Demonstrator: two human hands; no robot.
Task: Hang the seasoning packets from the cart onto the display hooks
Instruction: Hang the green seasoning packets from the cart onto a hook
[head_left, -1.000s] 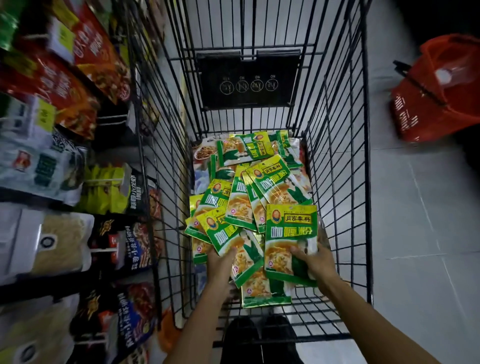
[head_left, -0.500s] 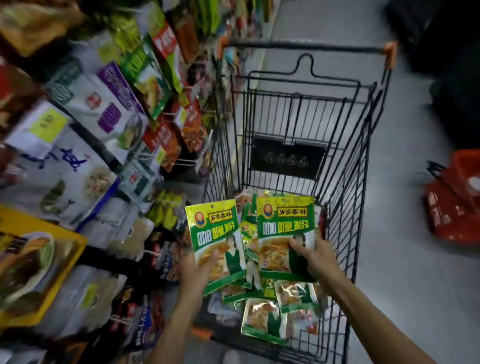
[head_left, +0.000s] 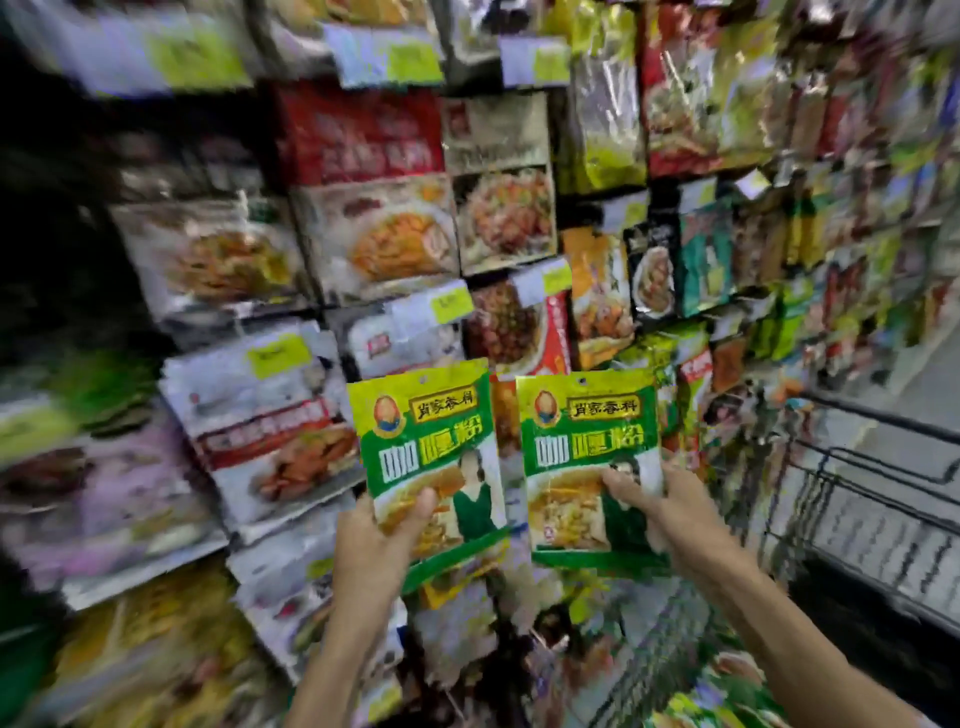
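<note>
Head view: left hand (head_left: 376, 540) pinches one green seasoning packet (head_left: 426, 457); right hand (head_left: 670, 512) pinches another packet (head_left: 589, 457), both upright before the blurred display (head_left: 363, 234).

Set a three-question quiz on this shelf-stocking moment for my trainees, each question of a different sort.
1. True or false: the left hand grips a green packet near its bottom.
2. The right hand holds: A) nothing; B) a second green packet; C) a red basket.
3. Fill in: the cart is on the person's ____ side.
Key: 1 true; 2 B; 3 right.
</note>
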